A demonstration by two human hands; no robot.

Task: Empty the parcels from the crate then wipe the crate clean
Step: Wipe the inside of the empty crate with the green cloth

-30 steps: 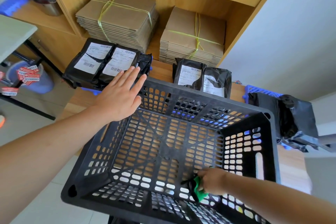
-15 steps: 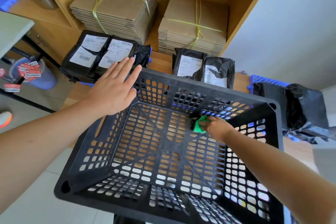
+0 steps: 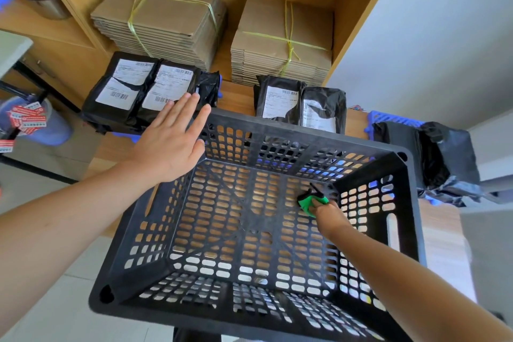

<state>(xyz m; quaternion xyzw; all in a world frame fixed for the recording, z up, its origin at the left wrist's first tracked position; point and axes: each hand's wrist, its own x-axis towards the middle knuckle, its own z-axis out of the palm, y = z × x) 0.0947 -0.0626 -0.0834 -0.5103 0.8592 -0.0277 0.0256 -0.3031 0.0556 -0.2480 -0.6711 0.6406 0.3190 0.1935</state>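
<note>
Left hand [image 3: 169, 144] lies flat, fingers straight, on the crate [image 3: 305, 134] rim, overlapping the parcels [image 3: 130, 91] beyond it. Right hand [image 3: 330, 216], inside, clutches a half-hidden green wiper [image 3: 307, 202], its kind unclear.

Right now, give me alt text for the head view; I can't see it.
A right hand holds a green cloth against the floor of an empty black crate, the left hand flat on its far-left rim. Labelled black parcels lie on the shelf behind.
</note>
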